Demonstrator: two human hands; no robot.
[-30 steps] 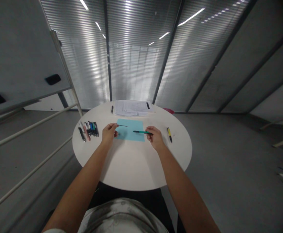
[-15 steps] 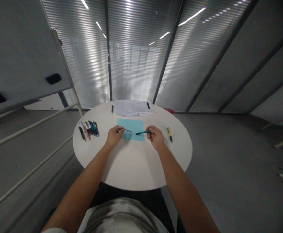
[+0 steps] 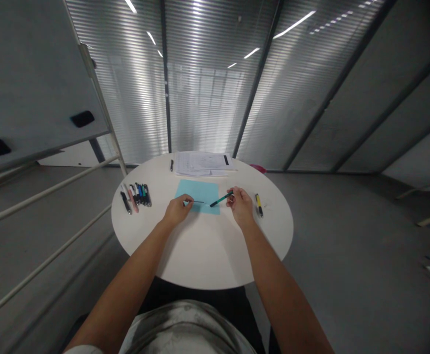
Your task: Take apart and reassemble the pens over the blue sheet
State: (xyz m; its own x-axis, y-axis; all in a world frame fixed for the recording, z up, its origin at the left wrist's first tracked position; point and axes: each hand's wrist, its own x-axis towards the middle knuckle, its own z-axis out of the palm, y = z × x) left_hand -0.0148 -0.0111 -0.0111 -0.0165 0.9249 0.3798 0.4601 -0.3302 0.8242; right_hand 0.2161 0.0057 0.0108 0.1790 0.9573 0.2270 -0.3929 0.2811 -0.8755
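Observation:
Over the left part of a light blue sheet, my left hand pinches a thin dark stick that points to the right. My right hand, at the sheet's right edge, has its fingers closed on a green pen. The pen slants down to the left, its dark end low over the sheet and near the stick's tip. Whether that end touches the paper cannot be made out.
The round white table also bears a stack of printed papers, a dark pen beside it, several pens at the left and a yellow and black pen at the right. A whiteboard frame stands left.
My left hand has shifted slightly right and down with the stick. The green pen in my right hand is tilted more steeply, its rear end raised.

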